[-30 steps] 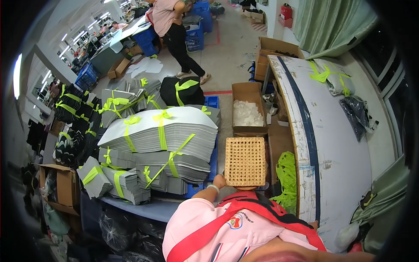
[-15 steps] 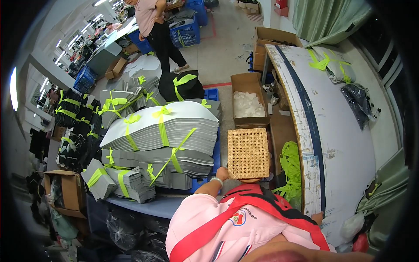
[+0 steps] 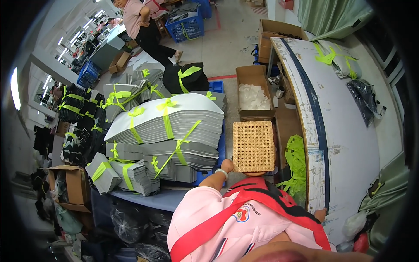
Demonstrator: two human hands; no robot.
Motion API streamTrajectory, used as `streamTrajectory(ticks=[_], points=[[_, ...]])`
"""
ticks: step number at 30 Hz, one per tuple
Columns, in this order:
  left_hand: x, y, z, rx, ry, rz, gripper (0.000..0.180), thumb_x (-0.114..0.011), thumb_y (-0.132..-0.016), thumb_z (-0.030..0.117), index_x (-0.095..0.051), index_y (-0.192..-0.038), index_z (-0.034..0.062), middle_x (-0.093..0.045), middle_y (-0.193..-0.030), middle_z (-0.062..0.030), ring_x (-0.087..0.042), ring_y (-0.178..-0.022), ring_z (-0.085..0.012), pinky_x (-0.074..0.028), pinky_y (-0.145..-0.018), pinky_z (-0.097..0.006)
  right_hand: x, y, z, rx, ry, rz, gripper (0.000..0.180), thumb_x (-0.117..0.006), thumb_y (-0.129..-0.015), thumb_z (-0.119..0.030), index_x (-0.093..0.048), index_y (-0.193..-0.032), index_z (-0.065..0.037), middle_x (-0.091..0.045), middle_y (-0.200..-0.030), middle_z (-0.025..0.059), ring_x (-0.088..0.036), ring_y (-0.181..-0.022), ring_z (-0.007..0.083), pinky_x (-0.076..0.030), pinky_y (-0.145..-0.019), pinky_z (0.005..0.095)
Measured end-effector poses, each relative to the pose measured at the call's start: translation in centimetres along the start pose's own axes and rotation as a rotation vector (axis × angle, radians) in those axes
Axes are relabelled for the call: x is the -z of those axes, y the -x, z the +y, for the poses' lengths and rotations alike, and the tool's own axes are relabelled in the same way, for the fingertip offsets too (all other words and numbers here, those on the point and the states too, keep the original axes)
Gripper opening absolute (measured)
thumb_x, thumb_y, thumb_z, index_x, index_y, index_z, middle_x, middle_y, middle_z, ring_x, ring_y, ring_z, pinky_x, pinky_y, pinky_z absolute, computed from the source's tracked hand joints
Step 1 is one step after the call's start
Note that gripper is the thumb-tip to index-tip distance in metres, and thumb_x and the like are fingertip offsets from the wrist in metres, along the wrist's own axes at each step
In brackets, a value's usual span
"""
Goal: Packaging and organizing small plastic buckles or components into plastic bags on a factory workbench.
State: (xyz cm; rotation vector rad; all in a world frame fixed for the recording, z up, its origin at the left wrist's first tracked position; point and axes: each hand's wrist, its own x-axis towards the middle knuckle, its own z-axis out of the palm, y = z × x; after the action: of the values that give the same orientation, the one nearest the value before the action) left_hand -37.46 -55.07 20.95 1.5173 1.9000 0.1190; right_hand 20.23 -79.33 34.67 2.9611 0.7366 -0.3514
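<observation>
My left hand (image 3: 226,165), a bracelet at its wrist, is curled closed right beside the near left corner of a square woven cane seat or panel (image 3: 253,146). Whether it touches or grips that corner I cannot tell. My right hand (image 3: 321,214) shows only in part, at the near left edge of the long white-topped table (image 3: 349,174); its fingers are not clear. To my left, large bundles of grey sheets (image 3: 174,129) are tied with bright yellow-green strips and stacked on a blue pallet (image 3: 220,150).
Ahead stands an open cardboard box (image 3: 255,94) of white pieces. Yellow-green strips (image 3: 295,166) lie in a heap by the table. A black bundle (image 3: 187,78) sits beyond the grey stack. Another person (image 3: 142,32) is at the far left, near a blue crate (image 3: 185,29).
The whole view has shifted slightly, so near things sit a little higher and to the right. The person at the far left has changed stance. My hands look nearly the same.
</observation>
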Motion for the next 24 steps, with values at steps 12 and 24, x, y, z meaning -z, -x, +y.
streamTrajectory(ticks=[12, 24], points=[[3.1, 1.7, 3.4, 0.191, 0.211, -0.097, 0.023, -0.058, -0.079, 0.018, -0.07, -0.093, 0.0035, -0.065, -0.094, -0.0245, -0.062, -0.094, -0.0395, -0.05, -0.083, -0.043, -0.4, -0.3, 0.3, -0.038, 0.016, -0.003, 0.04, -0.041, -0.086, -0.009, -0.044, -0.124, 0.005, -0.058, -0.115, 0.0297, -0.057, -0.106, 0.0446, -0.046, -0.089, 0.0511], [1.6, 0.5, 1.3, -0.012, -0.096, -0.111, 0.024, -0.053, -0.081, 0.016, -0.07, -0.095, 0.0061, -0.064, -0.099, -0.0236, -0.062, -0.096, -0.039, -0.05, -0.084, -0.043, -0.3, -0.3, 0.2, -0.056, -0.006, -0.011, 0.042, -0.043, -0.084, -0.009, -0.045, -0.124, 0.003, -0.058, -0.115, 0.0287, -0.057, -0.105, 0.0445, -0.046, -0.088, 0.0512]])
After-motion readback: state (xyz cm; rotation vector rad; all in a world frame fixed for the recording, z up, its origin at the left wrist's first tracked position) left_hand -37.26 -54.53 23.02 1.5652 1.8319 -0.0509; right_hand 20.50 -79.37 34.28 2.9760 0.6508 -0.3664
